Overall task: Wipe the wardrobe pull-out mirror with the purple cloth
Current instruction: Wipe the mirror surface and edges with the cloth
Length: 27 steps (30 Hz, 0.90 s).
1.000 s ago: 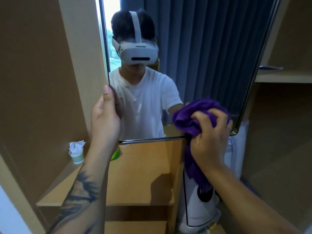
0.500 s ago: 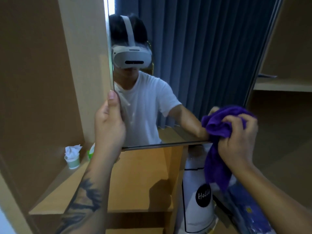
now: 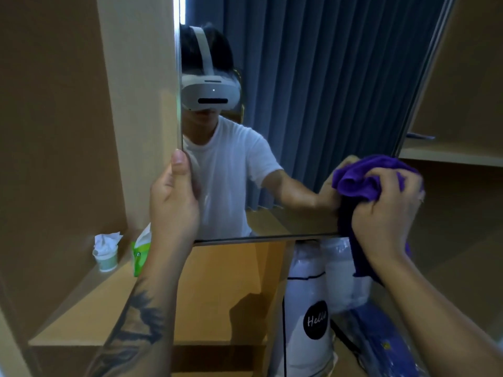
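— Where's the mirror from your seat?

— Straight ahead, pulled out from the wardrobe, its left edge against a tan panel. In the glass I see a person in a white shirt wearing a white headset, with blue curtains behind.

— And my left hand?

— I have it wrapped around the mirror's left edge near the lower corner, thumb up along the front, fingers curled behind out of sight. It's clamped on the frame. The forearm carries a dark tattoo.

— The right hand?

— Closed around the cloth, a bunched purple wad pressed on the glass at the lower right corner. The upper part bulges above my knuckles; a tail hangs down past the bottom edge of the mirror, behind the wrist.

— Anything else nearby?

— On the shelf below left, a small cup stuffed with white tissue stands near the wall, and a green pack sits just beside my left wrist. Under the mirror to the right, a white bag with a black round label, and something blue in plastic next to it.
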Each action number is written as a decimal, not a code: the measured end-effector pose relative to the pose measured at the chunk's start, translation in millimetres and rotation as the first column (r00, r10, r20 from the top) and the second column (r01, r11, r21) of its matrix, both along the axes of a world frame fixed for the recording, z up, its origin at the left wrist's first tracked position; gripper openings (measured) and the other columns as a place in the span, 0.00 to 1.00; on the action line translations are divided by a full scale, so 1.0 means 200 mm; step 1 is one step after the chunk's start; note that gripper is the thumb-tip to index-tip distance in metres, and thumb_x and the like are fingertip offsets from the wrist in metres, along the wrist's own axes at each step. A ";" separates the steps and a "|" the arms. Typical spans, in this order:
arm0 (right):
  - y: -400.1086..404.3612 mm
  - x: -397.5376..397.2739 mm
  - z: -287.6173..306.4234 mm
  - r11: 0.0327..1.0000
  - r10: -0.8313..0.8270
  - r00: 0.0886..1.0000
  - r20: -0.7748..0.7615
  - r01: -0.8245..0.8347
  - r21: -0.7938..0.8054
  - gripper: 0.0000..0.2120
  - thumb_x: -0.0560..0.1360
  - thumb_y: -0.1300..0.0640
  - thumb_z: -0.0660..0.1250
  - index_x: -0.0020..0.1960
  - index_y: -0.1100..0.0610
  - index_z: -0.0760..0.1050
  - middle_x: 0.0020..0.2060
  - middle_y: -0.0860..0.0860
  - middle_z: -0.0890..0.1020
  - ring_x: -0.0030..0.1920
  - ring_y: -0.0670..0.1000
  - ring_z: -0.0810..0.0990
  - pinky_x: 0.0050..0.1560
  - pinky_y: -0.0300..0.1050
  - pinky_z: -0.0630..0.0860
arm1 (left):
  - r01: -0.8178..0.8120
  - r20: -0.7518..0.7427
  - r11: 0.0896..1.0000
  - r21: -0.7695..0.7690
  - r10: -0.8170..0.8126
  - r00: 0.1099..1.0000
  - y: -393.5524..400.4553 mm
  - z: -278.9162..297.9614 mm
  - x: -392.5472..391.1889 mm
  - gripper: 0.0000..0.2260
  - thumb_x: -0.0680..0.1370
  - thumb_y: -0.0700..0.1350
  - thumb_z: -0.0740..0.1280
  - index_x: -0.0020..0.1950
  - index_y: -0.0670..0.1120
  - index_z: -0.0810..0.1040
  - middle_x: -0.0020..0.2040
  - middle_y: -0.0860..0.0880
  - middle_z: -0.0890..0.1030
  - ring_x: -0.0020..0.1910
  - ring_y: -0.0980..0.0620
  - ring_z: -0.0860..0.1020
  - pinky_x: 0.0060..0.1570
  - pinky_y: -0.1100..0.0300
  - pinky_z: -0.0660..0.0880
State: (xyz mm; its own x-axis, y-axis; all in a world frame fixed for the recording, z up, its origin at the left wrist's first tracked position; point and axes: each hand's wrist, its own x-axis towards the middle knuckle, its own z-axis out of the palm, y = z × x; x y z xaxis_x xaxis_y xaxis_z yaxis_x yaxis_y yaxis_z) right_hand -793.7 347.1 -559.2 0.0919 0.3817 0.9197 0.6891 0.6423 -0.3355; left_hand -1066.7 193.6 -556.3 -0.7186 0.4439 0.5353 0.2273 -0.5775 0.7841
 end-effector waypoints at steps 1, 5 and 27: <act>-0.02 -0.03 -0.02 1.000 0.008 1.000 -0.023 -0.008 0.002 0.16 0.71 0.60 0.61 0.59 0.52 0.74 0.62 0.59 0.71 0.59 0.56 0.68 0.57 0.38 0.57 | -0.004 -0.007 1.000 -0.001 0.004 1.000 0.00 0.00 0.00 0.31 0.71 0.82 0.58 0.36 0.53 0.72 0.34 0.47 0.71 0.31 0.54 0.68 0.32 0.56 0.64; -0.09 -0.07 -0.35 0.997 0.036 0.998 0.057 -0.032 -0.075 0.16 0.73 0.65 0.68 0.60 0.58 0.75 0.62 0.65 0.71 0.61 0.65 0.71 0.58 0.49 0.65 | 0.006 -0.044 1.000 0.005 -0.006 0.999 -0.03 0.00 0.02 0.27 0.72 0.80 0.58 0.34 0.59 0.76 0.32 0.56 0.70 0.32 0.60 0.70 0.35 0.63 0.69; -0.44 -0.48 -0.37 0.989 0.141 0.978 0.154 -0.147 0.028 0.15 0.76 0.52 0.68 0.61 0.51 0.71 0.61 0.63 0.75 0.60 0.68 0.76 0.57 0.58 0.73 | 0.045 0.006 0.999 0.024 -0.045 0.999 -0.03 0.01 0.01 0.26 0.72 0.79 0.61 0.34 0.58 0.73 0.31 0.57 0.70 0.30 0.60 0.68 0.29 0.68 0.66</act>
State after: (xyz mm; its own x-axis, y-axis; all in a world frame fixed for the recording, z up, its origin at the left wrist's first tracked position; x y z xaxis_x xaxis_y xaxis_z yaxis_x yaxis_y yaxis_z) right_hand -890.2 258.7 -633.3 -0.1021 0.3448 0.9331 0.6295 0.7487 -0.2077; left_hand -1065.1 187.8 -555.2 -0.7013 0.4633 0.5417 0.1956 -0.6057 0.7713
